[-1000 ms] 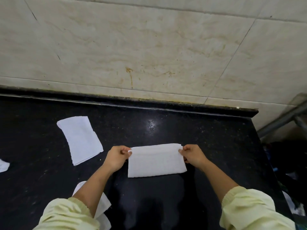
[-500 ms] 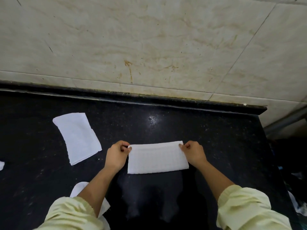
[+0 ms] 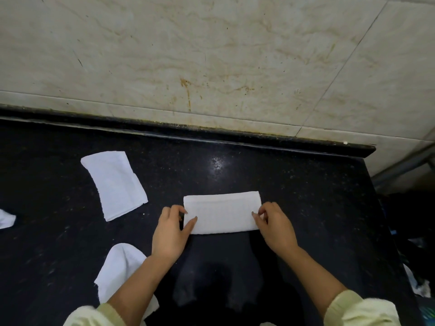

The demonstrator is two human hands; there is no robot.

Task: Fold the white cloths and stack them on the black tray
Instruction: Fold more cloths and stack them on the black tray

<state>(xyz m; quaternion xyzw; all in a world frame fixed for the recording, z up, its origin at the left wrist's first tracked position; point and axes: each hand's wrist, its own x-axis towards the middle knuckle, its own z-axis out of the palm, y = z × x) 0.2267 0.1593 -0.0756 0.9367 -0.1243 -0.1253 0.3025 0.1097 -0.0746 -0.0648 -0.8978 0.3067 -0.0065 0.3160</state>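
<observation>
**A:** What are the hands doing?

**B:** The left hand [image 3: 170, 231] pinches the left end of the cloth [image 3: 222, 211], with the thumb on top and the fingers curled at the edge. The right hand [image 3: 276, 228] pinches the right end the same way. The cloth lies flat on the worktop [image 3: 294, 196] between them, a long strip already doubled over.

**A:** So what's the step?

**B:** I'd judge it's the next fold, bringing one short end across to the other to halve the strip.

**A:** How do you do that well?

**B:** Catch both layers in each pinch so the lower one doesn't slide. Lift one end no higher than it needs, carry it over and match corner to corner before laying it down. Then press along the crease with a flat palm. The cloth looks soft and thick, so it would probably spring open if left unpressed.

**A:** Is anything nearby in the way?

**B:** A loose cloth [image 3: 120, 264] lies partly under the left forearm, and the sleeve could drag it. A second folded cloth [image 3: 115, 184] lies well apart to the left. A bit of another cloth [image 3: 6, 218] shows at the picture's edge.

**A:** And the tray?

**B:** It's not in view. The folded pieces lie on the worktop, so I'd say the stacking isn't done yet.
</observation>
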